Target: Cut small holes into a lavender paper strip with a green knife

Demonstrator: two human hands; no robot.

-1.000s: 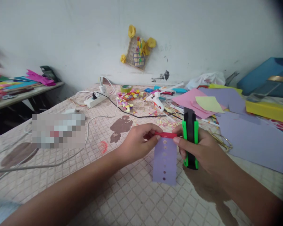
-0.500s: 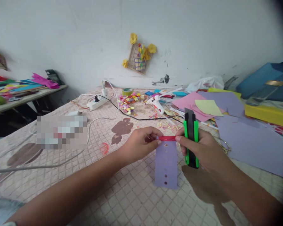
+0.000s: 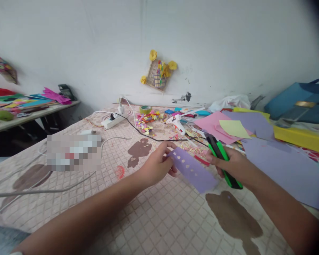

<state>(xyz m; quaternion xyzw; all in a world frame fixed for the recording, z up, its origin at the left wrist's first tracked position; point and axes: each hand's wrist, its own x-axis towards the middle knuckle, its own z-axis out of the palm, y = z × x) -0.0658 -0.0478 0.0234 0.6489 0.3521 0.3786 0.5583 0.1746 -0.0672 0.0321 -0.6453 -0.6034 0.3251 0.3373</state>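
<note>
A purple paper strip point(image 3: 193, 170) with a row of small holes hangs tilted down to the right, its upper left end pinched between the fingers of my left hand point(image 3: 159, 163). My right hand point(image 3: 230, 162) is wrapped round a green and black cutter point(image 3: 224, 161), which leans with its top to the left. A short red strip point(image 3: 201, 160) sticks out from the fingertips of my right hand, apart from my left hand.
Behind my hands lie a white glue gun point(image 3: 177, 124), paper scraps point(image 3: 146, 124), green tape point(image 3: 145, 109) and a black cable. Purple sheets point(image 3: 284, 163) and a yellow box point(image 3: 300, 138) are at right, a power strip point(image 3: 113, 121) at left.
The red strip has come away from the purple paper's top edge and moved right with my right hand. The purple paper has swung from hanging straight to slanting right, and the cutter has tilted.
</note>
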